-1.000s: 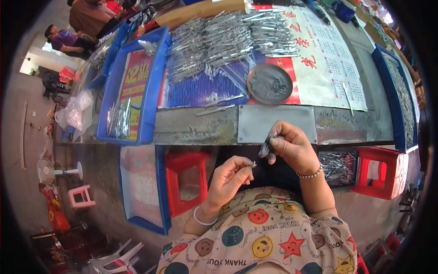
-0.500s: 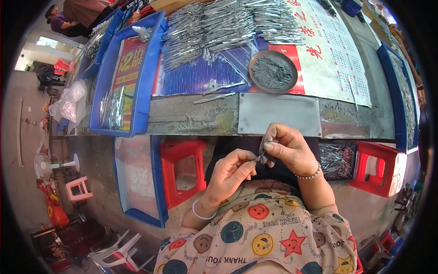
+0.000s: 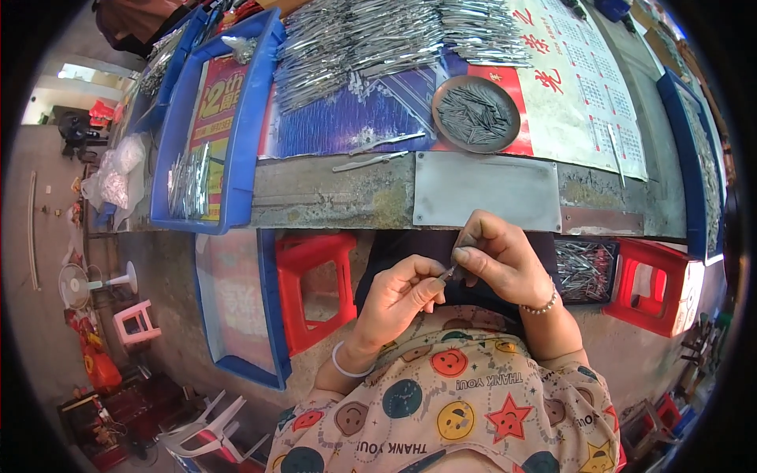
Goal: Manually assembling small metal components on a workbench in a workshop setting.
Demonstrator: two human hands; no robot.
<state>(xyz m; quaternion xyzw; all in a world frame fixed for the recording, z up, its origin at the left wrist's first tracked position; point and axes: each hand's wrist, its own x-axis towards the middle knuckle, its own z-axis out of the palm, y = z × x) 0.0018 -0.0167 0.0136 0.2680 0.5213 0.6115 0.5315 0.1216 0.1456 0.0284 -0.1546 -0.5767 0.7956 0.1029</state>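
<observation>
Presently, one small metal piece [image 3: 447, 275] is between two hands. On the counter [image 3: 315, 197], at twelve o'clock from them, stands one round dish [image 3: 475, 149] with many dark pins [image 3: 475, 114]; two silver strips [image 3: 371, 161] lie around its eight o'clock. The left hand [image 3: 404, 296] has its fingers pinched on the piece; the right hand [image 3: 498, 258] has curled fingers near it, their grip I cannot distinguish.

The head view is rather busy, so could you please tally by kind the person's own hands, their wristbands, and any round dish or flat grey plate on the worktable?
Hands: 2 (left hand, right hand)
Wristbands: 2 (white bangle, beaded bracelet)
Round dish: 1
Flat grey plate: 1
Total: 6
</observation>
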